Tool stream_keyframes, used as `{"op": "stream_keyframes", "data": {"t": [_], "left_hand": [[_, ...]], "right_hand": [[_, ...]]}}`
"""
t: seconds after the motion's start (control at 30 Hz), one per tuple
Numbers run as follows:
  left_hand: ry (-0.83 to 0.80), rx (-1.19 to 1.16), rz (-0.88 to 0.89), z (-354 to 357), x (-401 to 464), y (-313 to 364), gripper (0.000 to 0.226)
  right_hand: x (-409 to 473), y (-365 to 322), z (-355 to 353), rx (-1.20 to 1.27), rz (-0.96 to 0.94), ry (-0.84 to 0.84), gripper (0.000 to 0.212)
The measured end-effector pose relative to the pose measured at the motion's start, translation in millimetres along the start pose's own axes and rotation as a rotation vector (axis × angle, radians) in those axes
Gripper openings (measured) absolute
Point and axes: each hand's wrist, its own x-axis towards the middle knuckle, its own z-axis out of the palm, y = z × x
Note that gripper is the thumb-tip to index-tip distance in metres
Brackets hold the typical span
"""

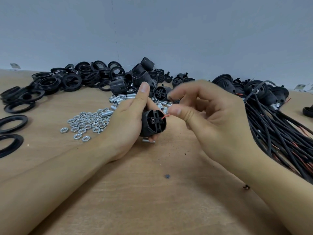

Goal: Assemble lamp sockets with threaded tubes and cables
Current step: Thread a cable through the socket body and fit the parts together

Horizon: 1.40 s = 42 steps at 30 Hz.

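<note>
My left hand [130, 119] grips a black lamp socket base [153, 123] above the middle of the wooden table, its open inner face turned toward me. A thin red wire [165, 116] sticks out of that face to the right. My right hand [208, 114] hovers just right of the socket, thumb and forefinger pinching the red wire's end; its fingers are partly blurred. A short threaded tube [149, 141] shows below the socket, under my left fingers.
Silver hex nuts [84, 123] and loose threaded tubes [122, 99] lie left of my hands. Black rings [55, 80] and socket shells [144, 72] pile along the back. A bundle of black cables [274, 126] with fitted sockets fills the right side.
</note>
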Motion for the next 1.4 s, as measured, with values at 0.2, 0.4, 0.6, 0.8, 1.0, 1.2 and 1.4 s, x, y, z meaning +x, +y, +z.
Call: {"op": "stream_keyframes", "data": {"t": [0.2, 0.4, 0.6, 0.8, 1.0, 1.2, 1.4], "left_hand": [[-0.02, -0.029, -0.007, 0.0, 0.6, 0.7, 0.066], [-0.01, -0.002, -0.019, 0.1, 1.1, -1.1, 0.064], [-0.01, 0.028, -0.025, -0.1, 1.3, -3.2, 0.064], [0.035, 0.04, -0.038, 0.2, 2.5, -5.5, 0.065], [0.071, 0.077, -0.015, 3.4, 1.3, -3.6, 0.067], [0.217, 0.265, 0.098, 6.5, -2.8, -1.2, 0.069], [0.327, 0.424, 0.223, 4.6, -4.1, -6.1, 0.068]], "right_hand": [[-0.5, -1.8, 2.1, -0.053, -0.101, -0.057, 0.004], [-2.1, -2.6, -0.6, -0.054, 0.006, -0.104, 0.004], [-0.5, -2.1, -0.6, -0.185, -0.053, -0.152, 0.006], [0.6, -3.2, -0.2, -0.353, -0.125, -0.163, 0.006], [-0.1, -4.0, -0.5, -0.377, -0.118, -0.186, 0.006], [-3.1, -5.4, 6.8, -0.439, -0.125, -0.196, 0.009], [-4.9, -3.4, 12.2, -0.422, -0.143, -0.2, 0.011]]}}
